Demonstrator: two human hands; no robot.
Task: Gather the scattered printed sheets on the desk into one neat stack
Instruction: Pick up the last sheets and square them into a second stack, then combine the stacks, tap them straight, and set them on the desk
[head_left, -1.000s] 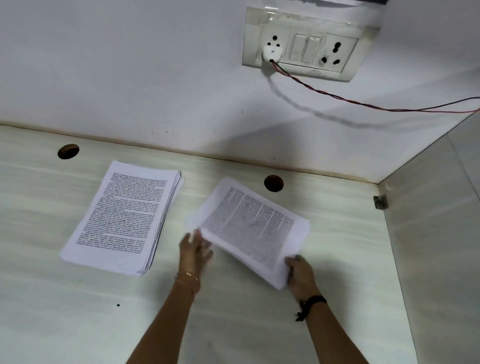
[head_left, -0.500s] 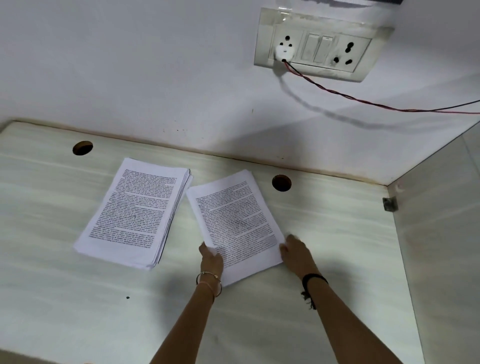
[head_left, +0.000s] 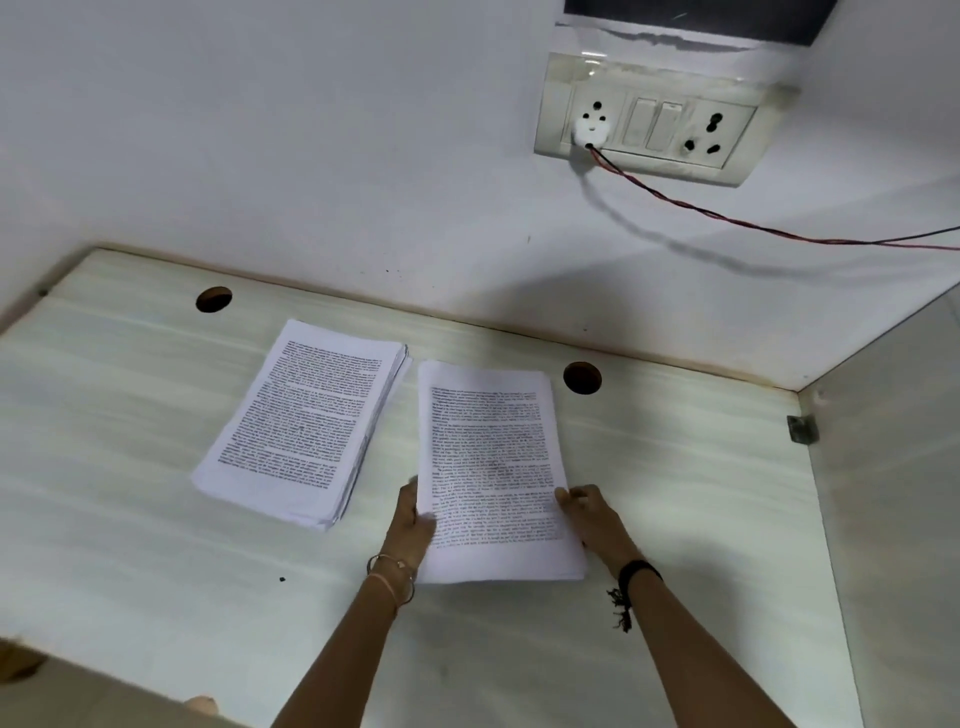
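Observation:
Two piles of printed white sheets lie on the pale desk (head_left: 156, 519). The left stack (head_left: 306, 421) is thick, slightly fanned on its right edge, and nobody touches it. Just right of it sits a smaller bundle of sheets (head_left: 491, 467), squared up and lengthwise toward the wall. My left hand (head_left: 413, 522) grips that bundle's left edge near its lower end. Opposite, my right hand (head_left: 592, 514) grips the right edge, thumb on the top page. The bundle's near end looks slightly raised off the desk.
Two round cable holes, one (head_left: 213, 299) at the back left and one (head_left: 582, 378) beside the bundle's far corner. A wall socket panel (head_left: 660, 124) with a plug and red-black wire (head_left: 727, 218). A side panel (head_left: 893, 493) closes the desk on the right.
The bundle has turned from a diagonal lie to straight and come toward me, next to the left stack. Both hands slid from its near corners to its long side edges.

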